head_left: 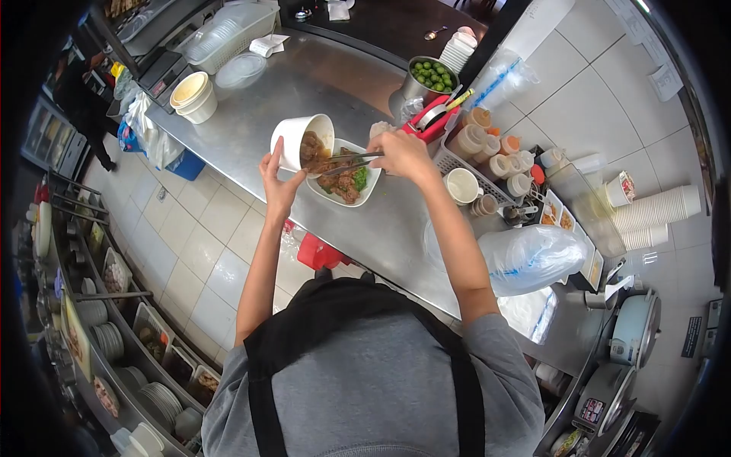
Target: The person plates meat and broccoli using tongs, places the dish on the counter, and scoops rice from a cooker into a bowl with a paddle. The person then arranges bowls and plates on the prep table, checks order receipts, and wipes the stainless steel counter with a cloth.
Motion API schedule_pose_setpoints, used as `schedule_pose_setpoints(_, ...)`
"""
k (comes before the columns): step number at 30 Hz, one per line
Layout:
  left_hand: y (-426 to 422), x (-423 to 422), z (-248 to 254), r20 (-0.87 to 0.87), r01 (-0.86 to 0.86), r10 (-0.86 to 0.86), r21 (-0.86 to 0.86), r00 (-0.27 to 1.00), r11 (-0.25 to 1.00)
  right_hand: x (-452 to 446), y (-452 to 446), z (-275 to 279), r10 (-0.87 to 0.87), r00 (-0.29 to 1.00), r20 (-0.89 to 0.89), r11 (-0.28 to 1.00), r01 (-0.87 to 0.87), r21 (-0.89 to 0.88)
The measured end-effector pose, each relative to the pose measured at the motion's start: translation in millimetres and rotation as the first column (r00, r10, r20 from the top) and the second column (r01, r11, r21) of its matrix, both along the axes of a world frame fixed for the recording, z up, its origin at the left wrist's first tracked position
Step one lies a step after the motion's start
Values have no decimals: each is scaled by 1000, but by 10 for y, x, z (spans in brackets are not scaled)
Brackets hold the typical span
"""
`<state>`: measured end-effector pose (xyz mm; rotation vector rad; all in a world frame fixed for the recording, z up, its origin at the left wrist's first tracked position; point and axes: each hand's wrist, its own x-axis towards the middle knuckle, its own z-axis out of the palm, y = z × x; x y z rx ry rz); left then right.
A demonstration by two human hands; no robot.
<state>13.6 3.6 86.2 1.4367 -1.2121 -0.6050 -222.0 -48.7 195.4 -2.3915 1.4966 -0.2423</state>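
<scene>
A left hand (282, 181), curled partway round, tilts a white tub (292, 143) toward a dish (372, 181) of meat (344, 188) and greens (361, 180) at its four o'clock; tongs (358, 158) reach the tub's mouth, clasped in a closed right hand (403, 156) near the dish's two o'clock.

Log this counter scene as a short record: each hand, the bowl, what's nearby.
left hand: holds a white tub tilted toward the bowl, brown food inside
right hand: holds tongs reaching toward the tub's mouth
bowl: white, on the steel counter, containing brown meat and something green
nearby: metal pot of green fruit; sauce bottles
</scene>
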Motion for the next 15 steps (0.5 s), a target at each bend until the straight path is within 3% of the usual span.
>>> schedule_pose_setpoints(3, -11, 28, 11, 7, 10, -10, -2, 1000, 1000, 164, 15, -157, 40, 993, -110, 993, -52, -102)
schedule_pose_setpoints(10, -15, 164, -32, -207, 34, -39, -25, 978, 999, 277, 49, -344, 69, 994, -82, 989, -79, -126)
schedule_pose_setpoints(13, -13, 187, 2, -265, 48, -51, -15, 963, 999, 276, 11, -240, 32, 982, -186, 999, -28, 25)
schedule_pose_setpoints(15, 1, 191, 24, -276, 56, -56, -9, 959, 998, 123, 17, -24, 18, 999, -47, 999, -16, 40)
